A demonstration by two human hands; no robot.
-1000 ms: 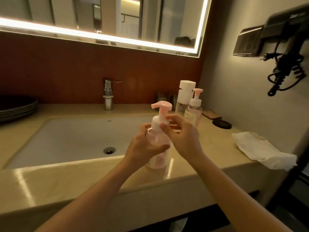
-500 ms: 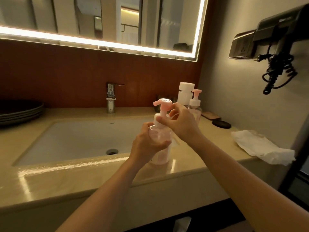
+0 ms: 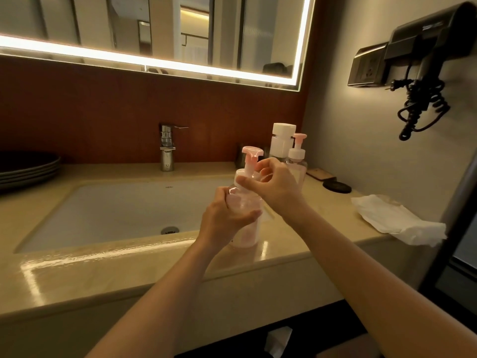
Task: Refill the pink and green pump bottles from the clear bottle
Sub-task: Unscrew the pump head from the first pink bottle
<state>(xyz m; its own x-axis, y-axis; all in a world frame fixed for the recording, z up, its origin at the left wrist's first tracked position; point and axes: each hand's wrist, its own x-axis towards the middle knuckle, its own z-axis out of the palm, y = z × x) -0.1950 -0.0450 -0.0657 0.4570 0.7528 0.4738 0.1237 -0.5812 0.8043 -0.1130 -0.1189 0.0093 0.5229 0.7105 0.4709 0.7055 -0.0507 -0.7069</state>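
Note:
A pink pump bottle (image 3: 247, 232) stands on the counter at the sink's front right corner. My left hand (image 3: 224, 219) grips its body from the left. My right hand (image 3: 276, 188) curls its fingers round the white collar under the pink pump head (image 3: 251, 152). Behind them at the back right stand a clear bottle with a big white cap (image 3: 282, 140) and a second clear pump bottle with a pink pump (image 3: 297, 161), partly hidden by my right hand. No green bottle shows.
The white sink basin (image 3: 111, 210) with a chrome tap (image 3: 167, 148) fills the middle left. Dark plates (image 3: 25, 166) are stacked at far left. A crumpled white cloth (image 3: 395, 218), a dark round disc (image 3: 336, 187) and a small block lie at right. A hairdryer (image 3: 426, 63) hangs on the right wall.
My right hand has shifted around the pump collar, its fingers turning at the neck. My left hand keeps its hold on the bottle, which stays in place. The view has drifted slightly.

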